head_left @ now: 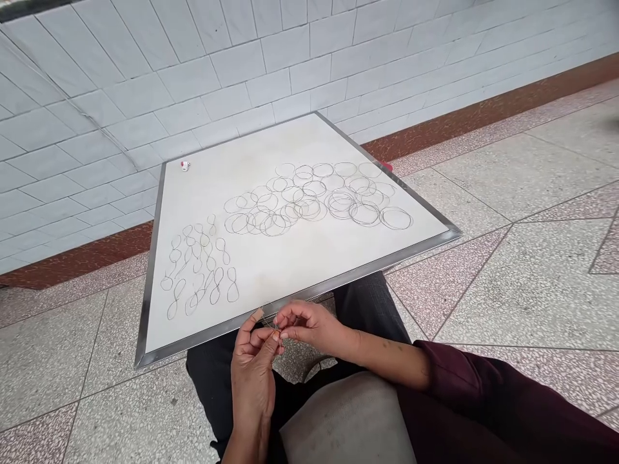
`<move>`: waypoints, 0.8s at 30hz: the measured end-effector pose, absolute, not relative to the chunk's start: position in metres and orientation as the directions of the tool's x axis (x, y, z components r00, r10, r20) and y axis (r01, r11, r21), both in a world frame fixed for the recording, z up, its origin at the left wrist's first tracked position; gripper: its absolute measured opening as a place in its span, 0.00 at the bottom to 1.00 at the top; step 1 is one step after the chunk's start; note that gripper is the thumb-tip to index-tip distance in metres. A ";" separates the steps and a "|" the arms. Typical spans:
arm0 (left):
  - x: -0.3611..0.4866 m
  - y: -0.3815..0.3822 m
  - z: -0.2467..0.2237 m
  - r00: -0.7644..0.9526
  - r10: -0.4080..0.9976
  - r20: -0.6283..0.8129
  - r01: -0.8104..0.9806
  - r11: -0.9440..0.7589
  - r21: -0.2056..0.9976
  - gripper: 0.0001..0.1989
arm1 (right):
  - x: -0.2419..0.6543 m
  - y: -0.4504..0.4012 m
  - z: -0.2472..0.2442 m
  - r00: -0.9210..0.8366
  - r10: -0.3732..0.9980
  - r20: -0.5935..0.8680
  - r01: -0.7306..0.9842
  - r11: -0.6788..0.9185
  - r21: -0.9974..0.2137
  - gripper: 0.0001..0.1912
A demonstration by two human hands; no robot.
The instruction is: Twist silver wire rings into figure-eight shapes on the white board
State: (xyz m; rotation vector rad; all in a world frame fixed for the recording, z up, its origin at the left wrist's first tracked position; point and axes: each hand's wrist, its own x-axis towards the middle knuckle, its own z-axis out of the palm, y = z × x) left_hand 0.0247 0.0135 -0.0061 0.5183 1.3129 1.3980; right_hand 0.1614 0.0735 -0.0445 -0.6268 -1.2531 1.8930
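Note:
Close to the table's near edge, my left hand (256, 367) pinches a thin wire (269, 320) between thumb and fingers. A strip of tape or bandage seems to cover its index fingertip. My right hand (314, 327) meets it from the right, thumb and forefinger closed on the same wire. The wire curves up between the hands, and a short end hangs below the fingertips. Its exact shape is partly hidden by my fingers. On the white table lie several round wire rings (309, 207) and, at the left, several wire figure-eights (217, 285).
The white table (290, 270) has a grey metal rim and stands against a tiled wall (232, 58). A small white and red object (185, 166) sits at its far left corner. My legs are under the near edge, above a speckled stone floor (532, 296).

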 end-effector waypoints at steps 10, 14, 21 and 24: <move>0.022 0.011 -0.001 -0.224 0.911 -0.346 -0.323 0.265 0.909 0.29 | 0.174 0.083 -0.048 -0.569 0.802 0.184 -0.254 0.042 -0.966 0.28; 0.022 0.010 -0.001 -0.224 0.913 -0.342 -0.308 0.266 0.913 0.28 | 0.178 0.083 -0.046 -0.524 0.786 0.330 -0.070 0.346 -0.936 0.28; 0.021 0.009 -0.001 -0.229 0.922 -0.314 -0.254 0.255 0.933 0.29 | 0.178 0.080 -0.049 -0.558 0.741 0.375 0.042 0.476 -0.879 0.25; 0.022 0.009 -0.001 -0.250 0.917 -0.311 -0.255 0.248 0.935 0.28 | 0.173 0.078 -0.049 -0.488 0.821 0.296 -0.078 0.296 -0.952 0.34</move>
